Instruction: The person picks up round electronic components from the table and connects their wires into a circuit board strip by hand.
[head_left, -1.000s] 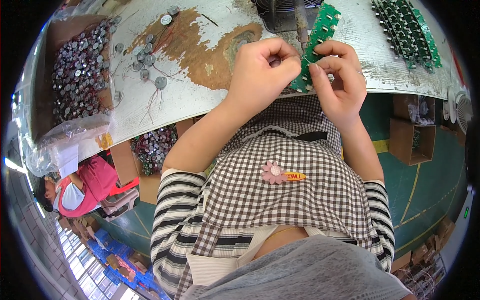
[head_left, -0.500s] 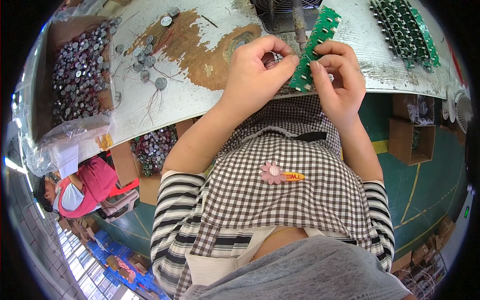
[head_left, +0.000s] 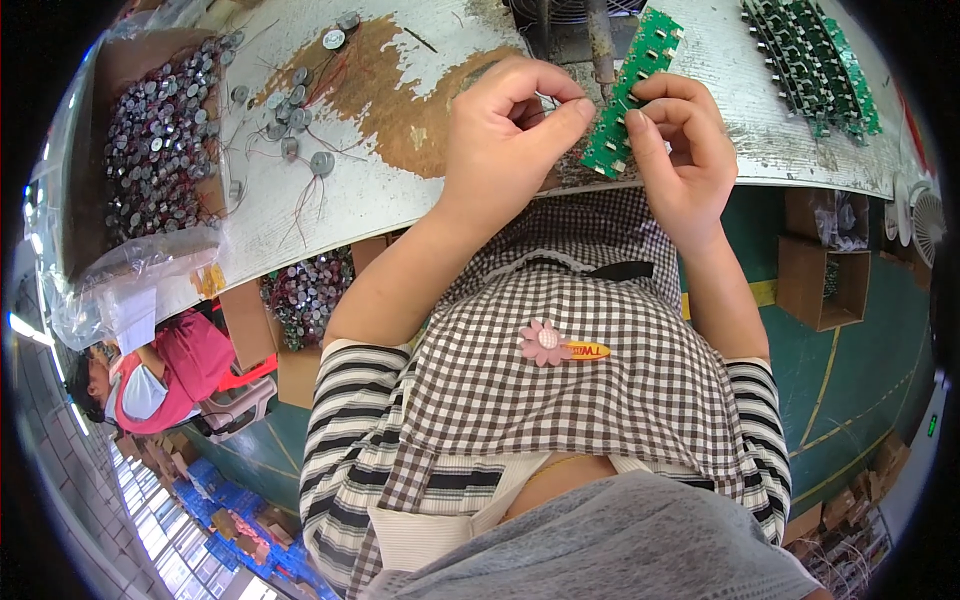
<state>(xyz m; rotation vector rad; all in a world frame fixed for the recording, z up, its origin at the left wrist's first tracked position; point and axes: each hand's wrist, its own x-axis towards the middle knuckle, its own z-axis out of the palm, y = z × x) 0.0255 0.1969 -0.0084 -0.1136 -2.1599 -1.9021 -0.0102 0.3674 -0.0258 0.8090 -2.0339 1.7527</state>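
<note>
A long green circuit board (head_left: 641, 62) with small white and metal parts along it slants between my hands. My right hand (head_left: 690, 150) is closed on its right edge, with thumb and fingers pinching it. My left hand (head_left: 510, 135) is closed at the board's left side, thumb and forefinger pinched together. Thin wires (head_left: 545, 103) show inside its curl; what they lead to is hidden in the palm. Just above the fingertips, a soldering iron (head_left: 600, 45) points down, its tip close to the board's left edge.
Several round metal motors (head_left: 290, 115) with thin wires lie on the worn white table (head_left: 375, 205). A box of such motors (head_left: 160, 150) stands at the left. Stacked green boards (head_left: 805, 70) lie at the far right. Behind the iron is a black fan (head_left: 560, 30). A person (head_left: 165, 375) sits at lower left.
My left hand has shifted a little left and up. The board has moved slightly up, and my right thumb has risen along it.
</note>
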